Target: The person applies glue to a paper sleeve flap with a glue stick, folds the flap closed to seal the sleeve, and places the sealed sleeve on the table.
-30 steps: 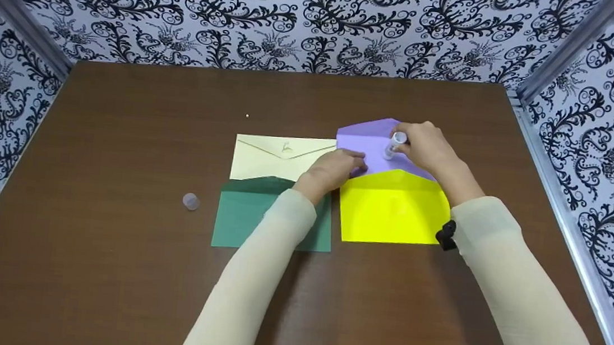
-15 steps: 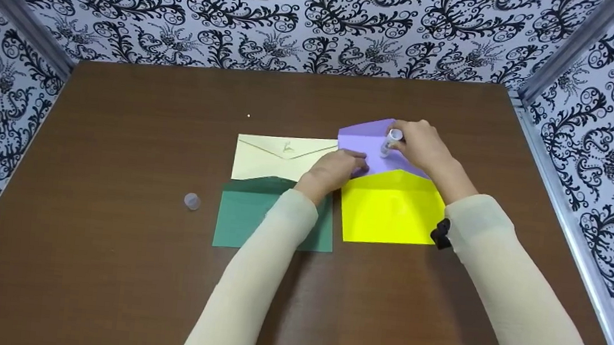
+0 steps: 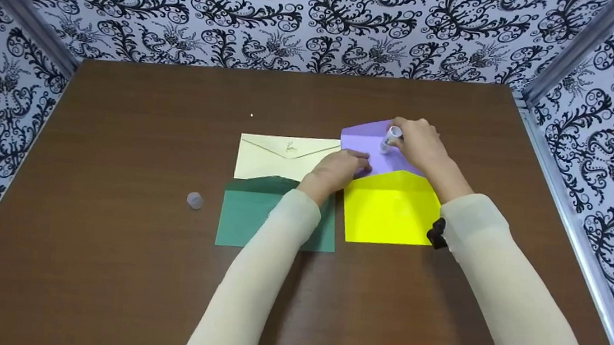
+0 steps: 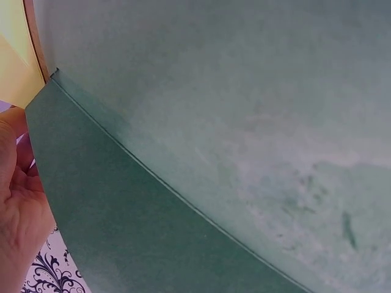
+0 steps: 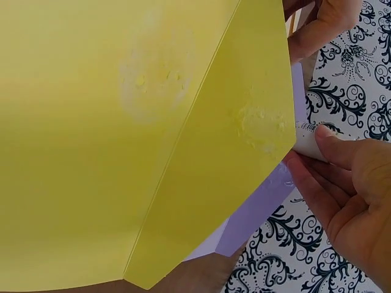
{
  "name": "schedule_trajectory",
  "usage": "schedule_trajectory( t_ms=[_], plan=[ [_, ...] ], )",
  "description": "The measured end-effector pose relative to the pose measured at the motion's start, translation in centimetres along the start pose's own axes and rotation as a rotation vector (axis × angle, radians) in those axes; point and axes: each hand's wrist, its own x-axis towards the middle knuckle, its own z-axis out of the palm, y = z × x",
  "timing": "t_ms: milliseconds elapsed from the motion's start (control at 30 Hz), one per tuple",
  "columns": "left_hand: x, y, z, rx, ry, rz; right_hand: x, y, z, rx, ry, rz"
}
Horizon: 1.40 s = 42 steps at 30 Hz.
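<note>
My right hand (image 3: 421,147) pinches a white glue stick (image 3: 390,139) between thumb and fingers, tilted over the purple envelope (image 3: 363,139). The right wrist view shows the stick's white tube (image 5: 310,141) behind the edge of the yellow envelope (image 5: 244,79), where wet-looking smears mark the flap and body. At the purple envelope's left side, my left hand (image 3: 336,168) rests with its fingers on the paper. That hand's forearm crosses the green envelope (image 3: 246,217), whose flap is unfolded; pale smears show on it in the left wrist view.
A cream envelope (image 3: 263,162) with its flap folded down lies behind the green one. To the left on the brown table (image 3: 107,260) is a small translucent cap (image 3: 195,200). A tiny white speck (image 3: 251,115) lies farther back. Patterned walls (image 3: 243,14) enclose the table.
My right hand has shifted a little left and back with the glue stick, over the purple envelope. My left hand has stayed in place on the paper.
</note>
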Motion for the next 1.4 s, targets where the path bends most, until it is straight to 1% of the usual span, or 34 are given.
schedule_trajectory(
  t_ms=[67, 200, 367, 500, 667, 867, 1033, 1267, 1400],
  plan=[
    [0.1, 0.0, 0.0, 0.009, 0.001, 0.001, 0.0, -0.1, 0.0, 0.007, 0.007, 0.021],
    [0.2, 0.1, 0.0, -0.010, -0.011, -0.011, 0.0, -0.3, 0.0, 0.015, 0.018, 0.055],
    [0.3, 0.2, 0.0, -0.027, -0.017, -0.024, 0.3, -0.4, 0.2, 0.000, 0.055, 0.080],
    [0.3, 0.1, 0.0, -0.045, -0.016, -0.022, 0.4, -0.5, 0.3, -0.012, 0.096, 0.099],
    [0.3, 0.0, 0.0, -0.047, -0.008, -0.013, 0.5, -0.4, 0.5, -0.020, 0.116, 0.124],
    [0.2, 0.0, 0.1, -0.038, -0.009, 0.006, 0.4, -0.1, 0.4, -0.060, 0.145, 0.104],
    [0.2, 0.1, 0.0, -0.029, -0.002, 0.019, 0.0, 0.5, 0.1, -0.058, 0.175, 0.081],
    [0.1, 0.0, -0.1, -0.042, -0.002, 0.004, -0.3, 0.7, -0.2, -0.024, 0.136, 0.092],
    [0.0, -0.1, -0.1, -0.059, -0.002, -0.012, -0.3, 0.7, -0.4, -0.018, 0.132, 0.089]
  ],
)
